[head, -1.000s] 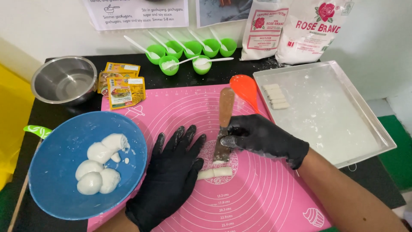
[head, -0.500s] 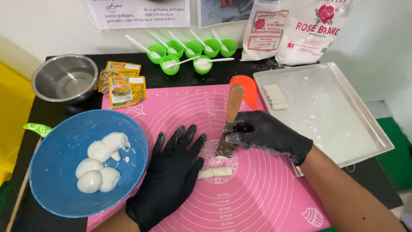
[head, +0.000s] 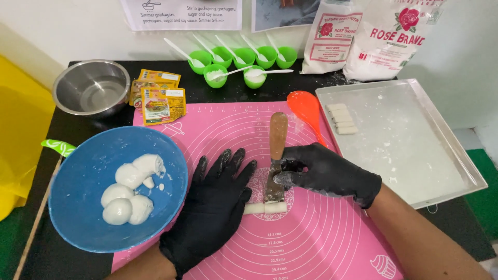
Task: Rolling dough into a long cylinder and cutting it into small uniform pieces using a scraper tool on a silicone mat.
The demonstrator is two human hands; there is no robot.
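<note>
Both my hands wear black gloves. My left hand (head: pixel 212 207) lies flat, fingers spread, on the pink silicone mat (head: pixel 311 233), covering the left end of a thin white dough roll (head: pixel 265 208). My right hand (head: pixel 324 173) grips a metal scraper with a wooden handle (head: pixel 276 150). Its blade stands upright and presses down on the dough roll. A blue bowl (head: pixel 88 176) at the left holds several white dough lumps (head: pixel 129 194).
A metal tray (head: pixel 415 150) at the right holds several cut dough sticks (head: pixel 342 118). An orange spatula (head: pixel 307 111), a steel bowl (head: pixel 92 92), seasoning sachets (head: pixel 158 98), green cups with white spoons (head: pixel 238 62) and two flour bags (head: pixel 373 36) stand at the back.
The scraper blade has moved from just behind the dough roll down onto it. My left hand has stayed flat on the mat.
</note>
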